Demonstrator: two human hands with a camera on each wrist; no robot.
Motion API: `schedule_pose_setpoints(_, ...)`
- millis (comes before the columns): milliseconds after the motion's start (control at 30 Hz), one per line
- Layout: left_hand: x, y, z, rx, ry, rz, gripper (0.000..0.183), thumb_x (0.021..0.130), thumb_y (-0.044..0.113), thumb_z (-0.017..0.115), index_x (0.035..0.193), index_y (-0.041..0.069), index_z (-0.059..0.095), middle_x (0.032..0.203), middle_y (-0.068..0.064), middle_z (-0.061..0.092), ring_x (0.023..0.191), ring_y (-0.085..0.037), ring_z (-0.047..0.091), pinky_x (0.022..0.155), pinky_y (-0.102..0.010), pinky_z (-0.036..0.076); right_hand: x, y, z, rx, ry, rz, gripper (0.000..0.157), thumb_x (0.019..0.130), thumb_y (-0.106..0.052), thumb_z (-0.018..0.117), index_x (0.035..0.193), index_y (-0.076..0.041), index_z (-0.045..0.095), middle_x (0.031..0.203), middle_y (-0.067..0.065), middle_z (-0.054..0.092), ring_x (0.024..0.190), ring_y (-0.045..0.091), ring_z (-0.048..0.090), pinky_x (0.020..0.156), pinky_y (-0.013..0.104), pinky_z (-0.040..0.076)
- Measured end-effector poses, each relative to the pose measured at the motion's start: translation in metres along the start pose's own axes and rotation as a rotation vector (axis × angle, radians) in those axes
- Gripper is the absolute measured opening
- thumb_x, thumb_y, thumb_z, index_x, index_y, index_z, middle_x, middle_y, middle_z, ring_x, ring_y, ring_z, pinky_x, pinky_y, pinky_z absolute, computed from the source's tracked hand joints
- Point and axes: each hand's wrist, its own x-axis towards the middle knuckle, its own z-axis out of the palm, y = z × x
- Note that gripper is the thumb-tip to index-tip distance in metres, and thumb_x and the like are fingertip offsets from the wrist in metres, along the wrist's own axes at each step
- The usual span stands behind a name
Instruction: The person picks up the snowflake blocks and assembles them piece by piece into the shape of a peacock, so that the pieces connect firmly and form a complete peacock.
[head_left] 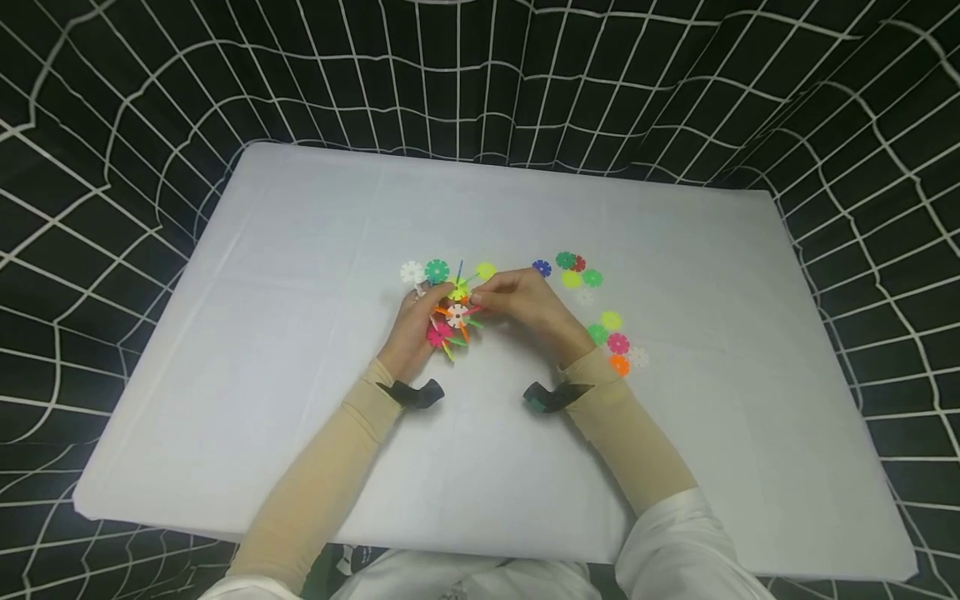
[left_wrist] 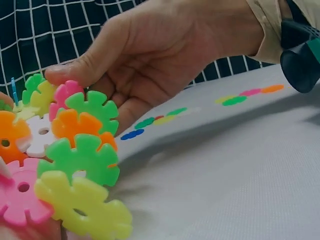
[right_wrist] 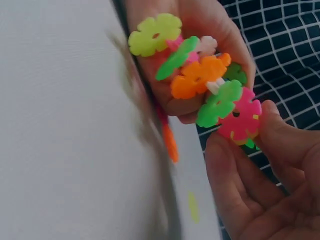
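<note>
A cluster of slotted plastic snowflake discs [head_left: 457, 315], joined at odd angles in pink, orange, green, yellow and white, is held up over the table. My left hand [head_left: 412, 329] grips it from the left, with the fingers partly hidden behind the discs. From the right, my right hand [head_left: 528, 304] pinches a pink disc [right_wrist: 240, 115] at its edge between thumb and fingers. That disc meets a green disc [right_wrist: 220, 103] of the cluster. An orange disc [right_wrist: 198, 77] and a yellow disc [right_wrist: 156, 35] sit further along toward my left palm.
Loose discs lie flat on the white table [head_left: 300, 250]. Beyond the cluster are a white disc [head_left: 412, 272] and a teal disc [head_left: 437, 271]. To the right lie a blue disc [head_left: 542, 267], a pink disc [head_left: 618, 343] and several others. Dark white-gridded cloth [head_left: 465, 75] surrounds the table.
</note>
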Motion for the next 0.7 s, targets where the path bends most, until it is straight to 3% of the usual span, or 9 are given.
schedule_pose_setpoints(133,0.0004,0.0005,0.0005,0.025,-0.010,-0.011,0.017,0.098,0.022,0.063,0.111,0.012,0.058,0.114,0.005,0.053,0.116,-0.009,0.055,0.108,-0.024,0.047,-0.0009,-0.0010,-0.0019,-0.025,0.011,0.007,0.019,0.090,-0.023,0.078,0.102,-0.009,0.078,0.098,0.005,0.078,0.096,0.024,0.074,0.094,0.040,0.056)
schedule_pose_setpoints(267,0.0002,0.0000,0.0000,0.062,-0.034,-0.017,0.016,0.096,0.022,0.064,0.109,0.012,0.061,0.112,0.005,0.056,0.111,-0.010,0.057,0.102,-0.023,0.050,-0.0031,-0.0027,-0.0054,-0.054,-0.014,-0.007,0.020,0.091,-0.023,0.078,0.103,-0.007,0.078,0.101,0.008,0.079,0.096,0.023,0.075,0.096,0.040,0.055)
schedule_pose_setpoints(500,-0.0001,-0.0019,-0.0003,0.123,-0.056,-0.020,0.013,0.095,0.023,0.066,0.105,0.014,0.065,0.105,0.005,0.059,0.104,-0.009,0.057,0.096,-0.021,0.050,-0.0055,-0.0062,-0.0098,-0.120,-0.016,-0.026,0.015,0.090,-0.025,0.078,0.097,-0.012,0.080,0.096,0.003,0.078,0.090,0.019,0.071,0.087,0.035,0.056)
schedule_pose_setpoints(700,0.0003,-0.0015,-0.0016,0.041,-0.055,-0.027,0.026,0.098,0.024,0.063,0.120,0.010,0.058,0.117,0.004,0.055,0.114,-0.010,0.055,0.101,-0.022,0.050,-0.0036,-0.0069,-0.0065,-0.073,-0.077,-0.021,0.016,0.091,-0.025,0.077,0.096,-0.010,0.078,0.098,0.004,0.079,0.096,0.021,0.074,0.095,0.038,0.056)
